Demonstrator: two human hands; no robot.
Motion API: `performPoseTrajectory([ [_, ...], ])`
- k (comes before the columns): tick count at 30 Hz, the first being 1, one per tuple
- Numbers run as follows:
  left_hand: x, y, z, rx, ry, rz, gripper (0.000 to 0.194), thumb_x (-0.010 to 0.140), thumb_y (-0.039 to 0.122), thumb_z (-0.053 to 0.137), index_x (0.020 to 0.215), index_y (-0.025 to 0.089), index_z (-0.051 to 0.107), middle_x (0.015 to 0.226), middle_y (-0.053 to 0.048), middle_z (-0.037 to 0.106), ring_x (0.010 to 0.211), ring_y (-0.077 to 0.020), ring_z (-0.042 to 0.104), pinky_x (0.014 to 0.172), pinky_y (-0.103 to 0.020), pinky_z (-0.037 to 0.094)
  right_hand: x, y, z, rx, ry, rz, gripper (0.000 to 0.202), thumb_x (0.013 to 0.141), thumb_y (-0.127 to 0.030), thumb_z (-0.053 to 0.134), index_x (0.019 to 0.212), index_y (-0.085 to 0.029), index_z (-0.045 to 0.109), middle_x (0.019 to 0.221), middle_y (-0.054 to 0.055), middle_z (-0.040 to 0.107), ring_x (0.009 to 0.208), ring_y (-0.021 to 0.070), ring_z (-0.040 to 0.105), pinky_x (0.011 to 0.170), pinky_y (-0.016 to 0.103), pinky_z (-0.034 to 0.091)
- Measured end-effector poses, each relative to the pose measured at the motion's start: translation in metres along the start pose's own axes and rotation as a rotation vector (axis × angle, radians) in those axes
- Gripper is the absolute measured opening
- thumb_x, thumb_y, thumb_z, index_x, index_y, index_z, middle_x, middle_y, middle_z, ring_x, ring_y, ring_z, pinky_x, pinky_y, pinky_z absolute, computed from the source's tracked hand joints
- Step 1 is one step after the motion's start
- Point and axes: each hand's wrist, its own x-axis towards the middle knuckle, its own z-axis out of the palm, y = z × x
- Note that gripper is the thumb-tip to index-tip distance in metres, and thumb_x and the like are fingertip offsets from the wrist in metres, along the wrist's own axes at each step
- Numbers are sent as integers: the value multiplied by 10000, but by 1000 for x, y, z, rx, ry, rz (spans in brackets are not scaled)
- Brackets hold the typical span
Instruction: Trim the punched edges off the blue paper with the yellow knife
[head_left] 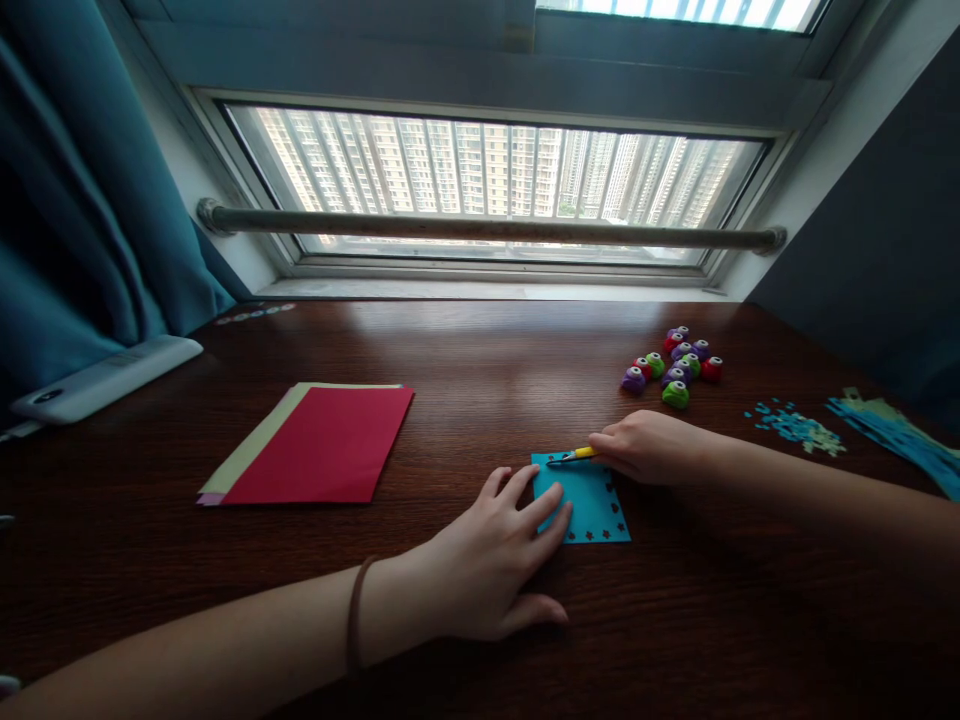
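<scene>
A small teal paper square (589, 500), its edges lined with tiny punched-out flower holes, lies flat on the dark wooden table (480, 400) directly between the two hands. It sits slightly turned, so its sides run a little off the table's front edge.

The left hand (487, 560) lies open, palm down, fingers spread; its fingertips (555, 515) press on the square's left side and near corner, pinning it to the table. The left arm comes in from the near left of the square, with a brown hair tie (352, 615) around the wrist.

The right hand (649, 445) is closed around a yellow-handled craft knife (574, 456), held like a pen. The knife lies almost level, its long axis running left from the hand along the square's far edge, with the tip at the square's far-left corner. The right hand thus touches the far-right corner of the square, while the left covers the opposite side, the two well apart across the sheet.

Left of the square, well apart, is a stack of coloured paper (315, 445) with a red sheet on top. Beyond the square and to the right stands a cluster of small craft punches (675, 365). Far right of the square lie teal paper scraps (795, 425) and more teal sheets (900, 435).
</scene>
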Motion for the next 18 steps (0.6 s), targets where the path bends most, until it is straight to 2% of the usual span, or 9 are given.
performPoseTrajectory([
  [18, 0, 1, 0, 20, 15, -2, 683, 846, 625, 299, 1340, 153, 302, 1314, -176, 393, 1217, -428, 288, 925, -624, 291, -20, 8, 1, 8, -6, 33, 245, 941, -289, 365, 808, -146, 514, 682, 44, 606, 576, 134, 553, 514, 264, 237],
])
